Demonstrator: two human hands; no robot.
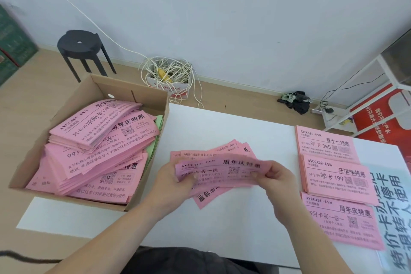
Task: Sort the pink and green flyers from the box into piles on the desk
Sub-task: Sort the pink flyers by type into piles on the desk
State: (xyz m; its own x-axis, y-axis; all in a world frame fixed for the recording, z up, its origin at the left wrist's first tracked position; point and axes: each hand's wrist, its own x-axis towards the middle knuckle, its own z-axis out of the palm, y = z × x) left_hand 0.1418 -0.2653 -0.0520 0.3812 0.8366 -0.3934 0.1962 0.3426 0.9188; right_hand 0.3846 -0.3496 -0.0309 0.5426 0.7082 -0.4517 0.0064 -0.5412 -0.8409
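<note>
A cardboard box [93, 87] at the left of the white desk [233, 131] holds several loose stacks of pink flyers [95, 147], with green flyers [159, 121] showing at its right side. Over the desk's middle, my left hand [172, 181] grips the left end of a fanned bunch of pink flyers [213, 158]. My right hand [274, 177] pinches the right end of the bunch's top flyer [222, 170]. Three pink piles lie in a column on the right: a far pile [324, 143], a middle pile [335, 179] and a near pile [340, 222].
A large printed white poster [391, 218] lies under the piles at the desk's right edge. On the floor beyond are a black stool [81, 48], a bag of tangled white cable [171, 78] and a white rack [378, 87] with a red sign.
</note>
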